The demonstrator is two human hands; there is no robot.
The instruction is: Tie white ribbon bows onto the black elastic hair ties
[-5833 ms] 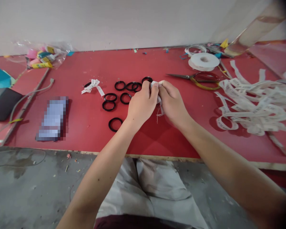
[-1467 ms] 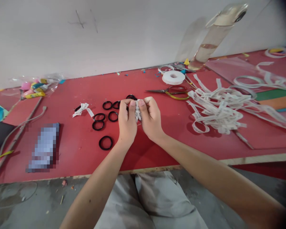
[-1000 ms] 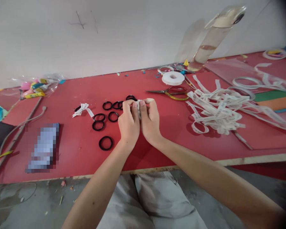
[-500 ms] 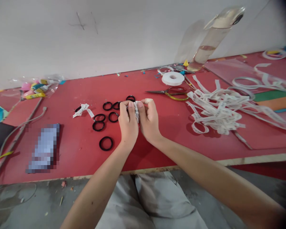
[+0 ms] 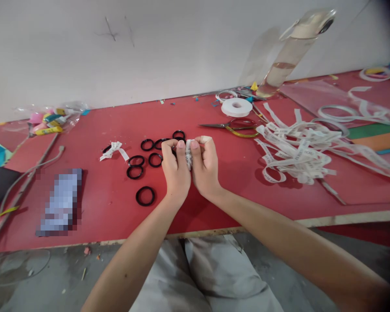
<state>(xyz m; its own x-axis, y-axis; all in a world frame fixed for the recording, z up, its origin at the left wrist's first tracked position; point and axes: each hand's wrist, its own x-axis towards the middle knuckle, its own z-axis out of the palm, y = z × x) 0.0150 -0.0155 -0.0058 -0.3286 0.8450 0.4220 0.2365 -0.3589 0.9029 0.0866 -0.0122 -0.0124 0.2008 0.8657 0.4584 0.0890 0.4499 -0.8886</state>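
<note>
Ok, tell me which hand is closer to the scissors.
Right. The right hand is just on the near side of the scissors; the left hand is farther off, to the left of the right hand.

L hand (image 5: 176, 171) & R hand (image 5: 206, 169) v close, side by side, both in a pinch grip; thumbs (image 5: 181, 160) approx parallel on top, tips fwd; other fingers (image 5: 168, 151) curled in, partly hidden. Wrists (image 5: 177, 197) near each other, bent a bit so hands pt fwd. L forearm (image 5: 138, 245) & R forearm (image 5: 273, 227) bare, spread in a V, R angled wider out
</note>
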